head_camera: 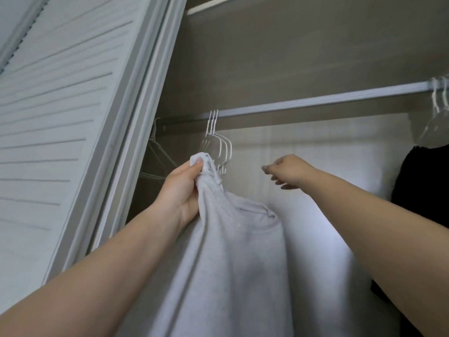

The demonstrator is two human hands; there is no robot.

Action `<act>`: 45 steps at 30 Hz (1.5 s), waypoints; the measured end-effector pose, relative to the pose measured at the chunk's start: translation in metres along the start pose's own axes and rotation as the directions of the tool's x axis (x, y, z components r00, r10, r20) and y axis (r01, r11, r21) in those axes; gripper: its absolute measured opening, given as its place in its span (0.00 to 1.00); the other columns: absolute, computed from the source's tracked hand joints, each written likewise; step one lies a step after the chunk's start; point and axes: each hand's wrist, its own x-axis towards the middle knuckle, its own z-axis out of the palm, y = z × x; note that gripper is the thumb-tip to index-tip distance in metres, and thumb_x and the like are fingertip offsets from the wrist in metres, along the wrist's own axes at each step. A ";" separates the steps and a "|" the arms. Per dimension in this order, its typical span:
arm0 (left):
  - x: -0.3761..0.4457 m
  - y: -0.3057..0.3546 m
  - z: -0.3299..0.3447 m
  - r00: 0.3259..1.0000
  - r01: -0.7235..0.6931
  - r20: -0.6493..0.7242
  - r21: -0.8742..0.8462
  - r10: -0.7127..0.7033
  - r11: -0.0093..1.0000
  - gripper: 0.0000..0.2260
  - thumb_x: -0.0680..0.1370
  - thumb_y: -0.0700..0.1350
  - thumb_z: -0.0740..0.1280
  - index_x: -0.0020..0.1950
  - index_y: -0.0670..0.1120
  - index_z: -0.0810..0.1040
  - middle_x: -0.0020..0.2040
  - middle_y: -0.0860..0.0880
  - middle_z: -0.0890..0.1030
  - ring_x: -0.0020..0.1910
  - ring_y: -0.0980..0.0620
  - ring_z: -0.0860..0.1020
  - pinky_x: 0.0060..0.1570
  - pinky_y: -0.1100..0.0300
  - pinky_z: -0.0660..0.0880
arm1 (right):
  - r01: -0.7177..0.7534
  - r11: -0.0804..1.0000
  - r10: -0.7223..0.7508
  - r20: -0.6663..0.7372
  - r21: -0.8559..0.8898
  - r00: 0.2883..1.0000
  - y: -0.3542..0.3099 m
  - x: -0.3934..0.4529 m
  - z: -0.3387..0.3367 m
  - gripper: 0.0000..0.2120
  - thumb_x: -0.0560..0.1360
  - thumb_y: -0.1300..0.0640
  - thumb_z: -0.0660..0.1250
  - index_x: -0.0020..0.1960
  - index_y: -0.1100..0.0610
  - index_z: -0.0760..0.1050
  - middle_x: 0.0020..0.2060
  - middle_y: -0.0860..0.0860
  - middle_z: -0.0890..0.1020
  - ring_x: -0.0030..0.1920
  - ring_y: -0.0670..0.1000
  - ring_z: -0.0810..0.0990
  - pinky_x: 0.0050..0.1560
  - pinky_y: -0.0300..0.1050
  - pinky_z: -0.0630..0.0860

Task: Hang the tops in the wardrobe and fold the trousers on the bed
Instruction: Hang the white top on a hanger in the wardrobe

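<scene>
Your left hand [181,190] grips a bunched handful of the light grey top [233,259], thumb pressed on the gathered fabric at the top of the bunch. The top hangs straight down from your fist, its body falling toward 6 o'clock and filling the lower middle of the view. It is held up inside the open wardrobe [279,57], just below the rail [315,99], and it is not on a hanger.

Right behind your fist, at about 12 o'clock from it, a cluster of white wire hangers [220,142] hangs from the rail; their lower ends sit just beside the bunched fabric, and whether they touch it you cannot tell.

Your right hand [288,171] reaches in at 3 o'clock from the left, holding nothing, its fingers loosely bent and pointing toward the hangers, apart from them.

At the far right, at 3 o'clock, a black garment [422,203] hangs on a hanger from the same rail, among more white hangers [437,98]. At 9 o'clock, the white louvred door [56,113] stands slid aside, with thin wire hangers [155,154] dimly visible behind its frame.
</scene>
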 end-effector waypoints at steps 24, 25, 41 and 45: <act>0.000 -0.005 -0.006 0.992 0.036 -0.120 0.047 -0.031 0.998 0.08 0.80 0.40 0.63 0.49 0.40 0.81 0.35 0.43 0.80 0.32 0.47 0.79 0.38 0.57 0.77 | -0.106 0.630 0.128 0.032 0.769 0.991 -0.095 0.048 0.082 0.14 0.81 0.56 0.58 0.37 0.53 0.72 0.19 0.43 0.77 0.35 0.42 0.77 0.52 0.48 0.72; 0.000 -0.005 -0.007 0.993 0.035 -0.116 0.051 -0.029 0.998 0.08 0.80 0.40 0.63 0.50 0.40 0.81 0.35 0.43 0.80 0.32 0.47 0.79 0.38 0.57 0.77 | -0.095 0.599 0.127 0.024 0.795 0.992 -0.096 0.047 0.081 0.13 0.81 0.56 0.59 0.38 0.53 0.72 0.20 0.43 0.78 0.35 0.42 0.77 0.51 0.47 0.72; -0.016 -0.048 -0.002 0.984 0.159 -0.099 0.105 -0.149 0.982 0.08 0.81 0.40 0.61 0.44 0.41 0.78 0.33 0.42 0.77 0.30 0.46 0.76 0.37 0.57 0.75 | 0.100 0.655 0.076 -0.197 0.749 0.977 -0.017 -0.013 0.027 0.10 0.81 0.56 0.55 0.43 0.51 0.71 0.35 0.45 0.80 0.29 0.38 0.79 0.41 0.43 0.65; -0.014 -0.070 -0.004 0.970 0.230 -0.109 0.130 -0.217 0.964 0.10 0.81 0.42 0.61 0.41 0.42 0.75 0.33 0.42 0.75 0.31 0.46 0.74 0.38 0.57 0.72 | 0.168 0.762 0.087 -0.356 0.625 0.930 0.023 -0.029 -0.017 0.11 0.81 0.58 0.53 0.43 0.53 0.72 0.30 0.48 0.71 0.24 0.44 0.69 0.34 0.43 0.66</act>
